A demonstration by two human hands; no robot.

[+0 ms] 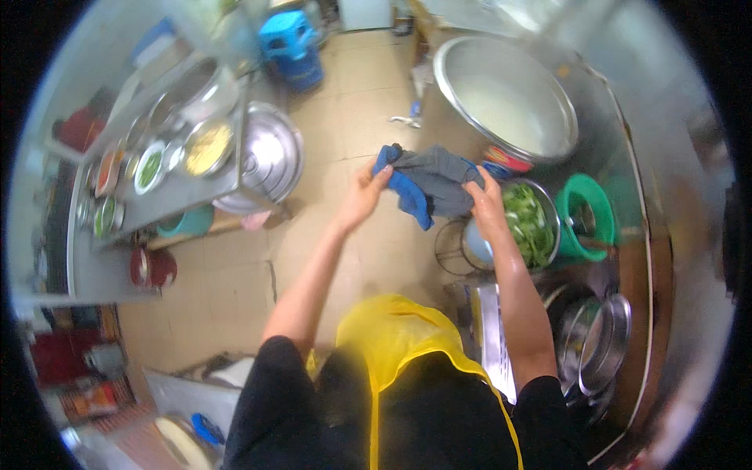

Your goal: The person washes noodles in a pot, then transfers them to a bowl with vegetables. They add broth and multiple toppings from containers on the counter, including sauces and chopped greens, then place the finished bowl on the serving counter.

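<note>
Head view, looking down past a yellow apron [392, 337]. Held up in mid-air over the tiled floor [345, 125]: a grey and blue cloth [429, 184], soft, rumpled, folded over itself, the grey part uppermost and a bright blue edge hanging below in a drooping corner. Stretched between both hands. Left hand [362, 196] clenched on the cloth's blue left end, fingers pinched around the bunched corner. Right hand [486, 200] closed on the cloth's grey right end, knuckles up, forearm wet and shiny.

Just right of the cloth and below it, a steel bowl of cut green vegetables [526, 223]. Beyond that, further right, a green plastic bucket [589, 215]. Above the cloth to the right, a very large steel pot [505, 98] with pale contents. Well left of the cloth, a steel shelf [168, 200] carrying small bowls of colourful ingredients, with a big domed steel lid [270, 157] resting beside it.
</note>
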